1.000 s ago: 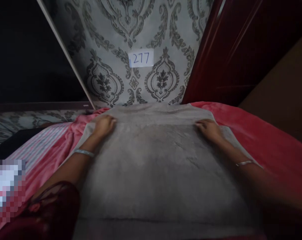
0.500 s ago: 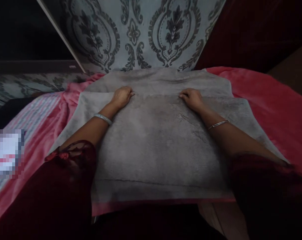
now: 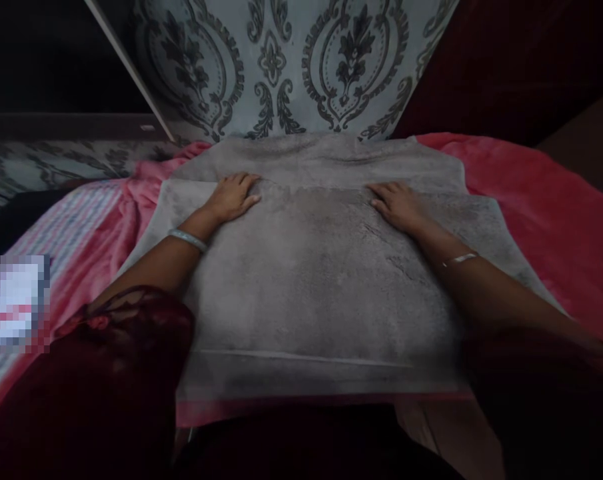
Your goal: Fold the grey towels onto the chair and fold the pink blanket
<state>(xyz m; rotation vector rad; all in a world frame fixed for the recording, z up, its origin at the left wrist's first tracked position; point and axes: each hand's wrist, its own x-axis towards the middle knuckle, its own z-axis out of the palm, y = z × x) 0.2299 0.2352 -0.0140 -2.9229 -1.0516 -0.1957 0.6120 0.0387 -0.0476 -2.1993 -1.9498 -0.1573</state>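
Both hands now spread flat, left hand (image 3: 231, 198), right hand (image 3: 397, 205), holding nothing (palms down), pressing grey towel (image 3: 311, 280).

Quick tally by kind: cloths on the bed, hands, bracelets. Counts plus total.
Grey towel: 1
Pink blanket: 1
Striped sheet: 1
Hands: 2, left hand and right hand, both flat on the towel
Bracelets: 2, left bracelet and right bracelet
Total: 7

A red blanket (image 3: 521, 200) covers the bed below damask-patterned wallpaper (image 3: 291, 67).
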